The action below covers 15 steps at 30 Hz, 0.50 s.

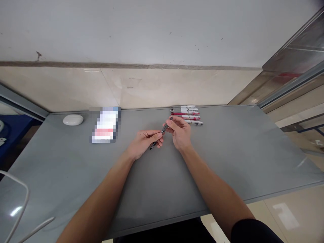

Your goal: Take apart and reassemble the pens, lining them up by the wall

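Both hands hold one dark pen point(163, 129) slantwise above the grey table point(157, 189). My left hand point(144, 141) is closed on its lower part, thumb on top, and the dark lower end sticks out below the fingers. My right hand point(180, 131) pinches the upper part between thumb and fingers. Just behind the right hand lies a row of several pens point(186, 113) side by side, some white and grey, others with red or pink parts. The right hand hides part of the nearest ones.
On the left of the table lie a blurred-out phone-like slab point(105, 125) and a white rounded object point(73, 119), perhaps a mouse. A white cable point(25, 199) loops over the near left corner. The wall point(157, 86) rises along the table's back edge.
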{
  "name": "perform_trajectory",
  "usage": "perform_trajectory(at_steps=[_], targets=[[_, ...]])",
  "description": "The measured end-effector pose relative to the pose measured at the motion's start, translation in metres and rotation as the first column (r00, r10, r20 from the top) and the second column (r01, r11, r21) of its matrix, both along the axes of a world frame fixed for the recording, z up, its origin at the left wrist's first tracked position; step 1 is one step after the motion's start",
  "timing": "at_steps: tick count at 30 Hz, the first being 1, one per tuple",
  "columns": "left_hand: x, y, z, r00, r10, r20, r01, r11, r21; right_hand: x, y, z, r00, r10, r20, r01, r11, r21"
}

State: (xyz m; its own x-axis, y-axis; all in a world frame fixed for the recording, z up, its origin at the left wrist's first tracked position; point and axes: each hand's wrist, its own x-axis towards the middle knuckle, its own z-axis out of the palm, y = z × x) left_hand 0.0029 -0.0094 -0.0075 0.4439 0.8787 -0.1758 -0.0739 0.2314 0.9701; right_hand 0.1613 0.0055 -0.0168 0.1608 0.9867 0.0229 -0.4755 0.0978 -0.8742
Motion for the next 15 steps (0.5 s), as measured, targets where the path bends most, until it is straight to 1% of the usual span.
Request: perform_trajectory(at_steps=[4,9,12,15], targets=[[-0.0008,-0.0016,0.0005,0.998,-0.048,0.034,0.050,0.998,-0.034,0.0008,0.0003,-0.0006,1.000,0.007,-0.030,-0.008,0.999,-0.034],[-0.0006,-0.0019,0.0007,0.993,-0.087,0.084,0.093,0.993,-0.076,0.0003,-0.0007,0.0002,0.996,0.047,-0.081,-0.050,0.998,-0.029],[-0.0005,-0.0005,-0.0008,0.997,-0.050,0.062,0.055,0.995,-0.079,-0.0003,-0.0005,0.0004,0.996,0.029,-0.081,-0.031,0.999,-0.029],[-0.0007,0.0012,-0.0034,0.999,0.031,0.021,-0.031,0.999,-0.036,-0.0002,0.0002,0.0001,0.996,-0.004,-0.091,0.002,1.000,-0.019]])
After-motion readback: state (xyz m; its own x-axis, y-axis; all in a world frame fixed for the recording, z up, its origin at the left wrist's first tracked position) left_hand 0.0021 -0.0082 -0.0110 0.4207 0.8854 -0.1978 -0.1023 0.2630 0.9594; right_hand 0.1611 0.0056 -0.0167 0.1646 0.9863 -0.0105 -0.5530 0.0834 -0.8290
